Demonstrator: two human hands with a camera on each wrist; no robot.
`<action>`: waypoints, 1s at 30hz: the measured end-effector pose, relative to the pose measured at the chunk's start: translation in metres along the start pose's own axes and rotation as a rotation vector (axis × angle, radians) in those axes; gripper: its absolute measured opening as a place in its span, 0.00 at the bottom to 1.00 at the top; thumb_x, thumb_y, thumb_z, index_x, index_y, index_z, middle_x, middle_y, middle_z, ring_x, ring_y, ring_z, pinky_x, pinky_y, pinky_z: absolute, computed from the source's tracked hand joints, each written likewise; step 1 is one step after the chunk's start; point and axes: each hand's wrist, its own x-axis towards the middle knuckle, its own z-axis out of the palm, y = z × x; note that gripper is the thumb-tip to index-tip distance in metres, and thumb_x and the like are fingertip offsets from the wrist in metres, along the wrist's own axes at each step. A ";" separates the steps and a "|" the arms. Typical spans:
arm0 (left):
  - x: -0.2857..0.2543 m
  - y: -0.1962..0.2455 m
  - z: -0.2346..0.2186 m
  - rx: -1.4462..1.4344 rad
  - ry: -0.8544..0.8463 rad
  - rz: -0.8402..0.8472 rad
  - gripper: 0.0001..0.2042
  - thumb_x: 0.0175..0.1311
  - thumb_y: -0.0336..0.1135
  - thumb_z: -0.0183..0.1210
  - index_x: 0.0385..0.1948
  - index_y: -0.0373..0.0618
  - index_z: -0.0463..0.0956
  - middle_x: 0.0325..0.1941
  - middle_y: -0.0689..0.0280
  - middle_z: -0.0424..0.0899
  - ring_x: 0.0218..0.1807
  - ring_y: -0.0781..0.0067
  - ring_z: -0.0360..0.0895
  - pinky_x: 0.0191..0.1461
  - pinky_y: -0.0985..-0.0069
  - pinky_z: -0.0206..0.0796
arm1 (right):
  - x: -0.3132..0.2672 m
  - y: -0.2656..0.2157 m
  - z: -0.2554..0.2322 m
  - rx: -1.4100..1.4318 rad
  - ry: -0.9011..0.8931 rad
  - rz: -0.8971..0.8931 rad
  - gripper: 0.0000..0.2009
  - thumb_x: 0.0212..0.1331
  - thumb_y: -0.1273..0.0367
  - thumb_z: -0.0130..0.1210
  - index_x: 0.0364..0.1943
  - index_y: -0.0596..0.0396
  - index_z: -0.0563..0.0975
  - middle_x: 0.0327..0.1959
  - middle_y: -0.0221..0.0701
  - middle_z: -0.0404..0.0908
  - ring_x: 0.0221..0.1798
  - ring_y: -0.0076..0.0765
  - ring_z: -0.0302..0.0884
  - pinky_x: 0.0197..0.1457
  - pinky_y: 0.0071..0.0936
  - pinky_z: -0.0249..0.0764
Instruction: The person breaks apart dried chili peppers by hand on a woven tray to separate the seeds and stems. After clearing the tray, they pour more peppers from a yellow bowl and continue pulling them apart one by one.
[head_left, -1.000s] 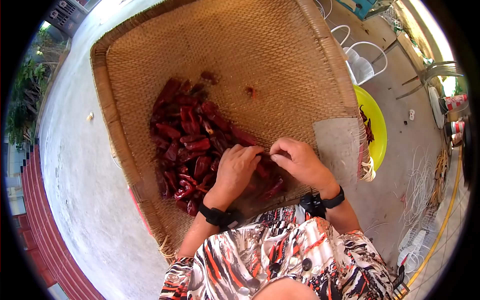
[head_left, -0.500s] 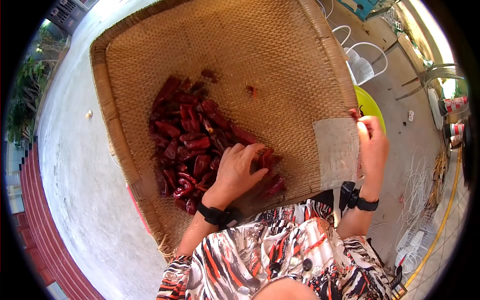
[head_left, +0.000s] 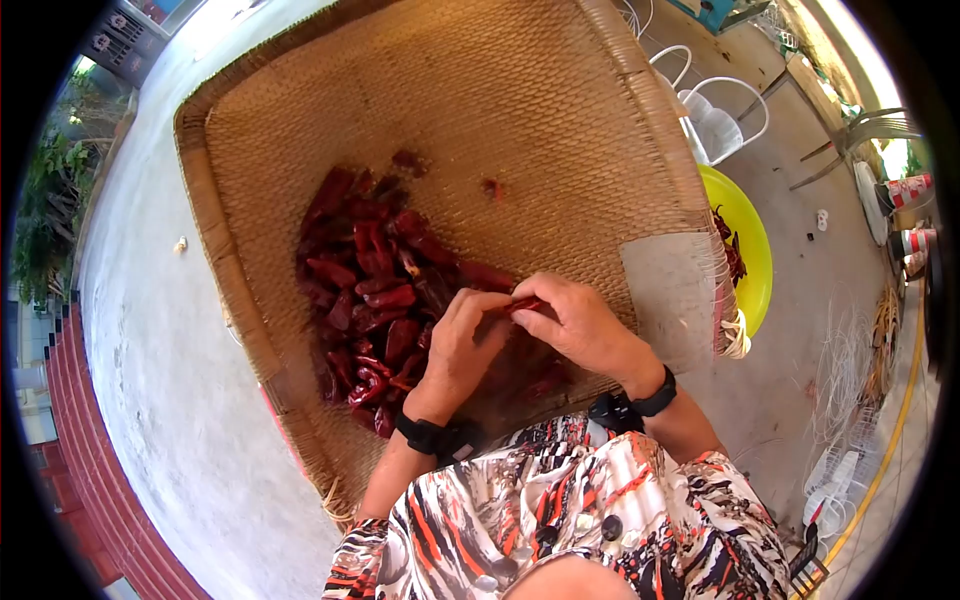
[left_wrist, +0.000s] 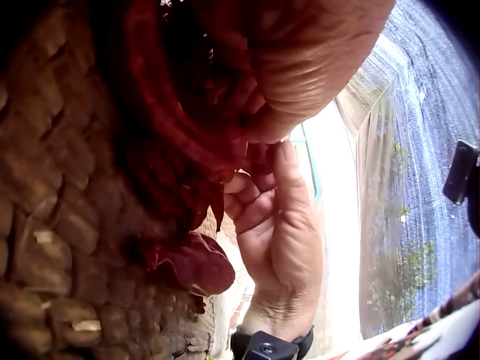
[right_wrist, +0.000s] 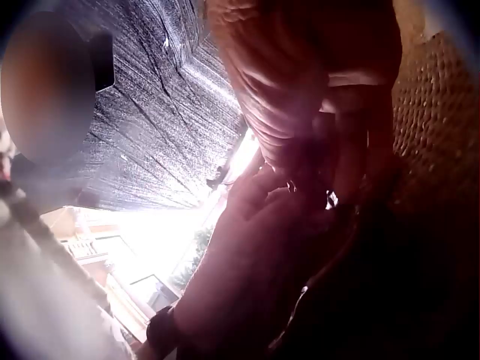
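Note:
Both hands meet over a large woven basket tray (head_left: 530, 120), at the near right end of a heap of dried red chili peppers (head_left: 370, 270). My right hand (head_left: 590, 325) pinches a dark red chili pepper (head_left: 524, 303) between thumb and fingers. From the other side, my left hand (head_left: 460, 345) grips the same pepper with bent fingers. In the left wrist view the pepper's curved body (left_wrist: 161, 97) runs up to where the two thumbs meet. Another wrinkled pepper (left_wrist: 196, 264) lies below on the weave. Shadow covers the fingertips in the right wrist view.
A yellow basin (head_left: 750, 255) holding some red peppers stands beyond the tray's right rim. Behind it is a white-handled container (head_left: 715, 130). Loose white wire (head_left: 835, 400) lies on the concrete floor at right. A pale patch (head_left: 665, 290) covers the tray's right corner.
Half a second ago my right hand was out at the tray's right rim beside the basin, with a red piece in its fingers. It has come back left to my left hand, which stayed by the heap.

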 end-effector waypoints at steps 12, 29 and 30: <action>0.002 -0.006 -0.008 0.260 0.178 0.114 0.20 0.50 0.21 0.67 0.47 0.43 0.76 0.54 0.60 0.77 0.52 0.62 0.76 0.51 0.71 0.71 | -0.012 -0.019 -0.065 -0.373 0.565 0.074 0.06 0.60 0.69 0.61 0.40 0.53 0.81 0.35 0.33 0.81 0.39 0.37 0.80 0.44 0.31 0.75; 0.008 -0.007 -0.004 0.515 0.035 0.168 0.13 0.50 0.27 0.67 0.39 0.47 0.80 0.43 0.63 0.79 0.46 0.59 0.71 0.52 0.64 0.65 | -0.013 -0.007 -0.034 -0.153 0.199 0.057 0.16 0.57 0.66 0.64 0.49 0.54 0.77 0.50 0.42 0.79 0.55 0.50 0.75 0.60 0.41 0.71; 0.010 -0.006 -0.004 0.494 0.052 0.189 0.13 0.49 0.27 0.68 0.38 0.48 0.80 0.42 0.65 0.80 0.44 0.59 0.72 0.51 0.65 0.66 | -0.008 -0.012 -0.024 -0.059 0.148 0.057 0.16 0.57 0.67 0.64 0.49 0.54 0.77 0.49 0.42 0.79 0.55 0.50 0.76 0.59 0.40 0.72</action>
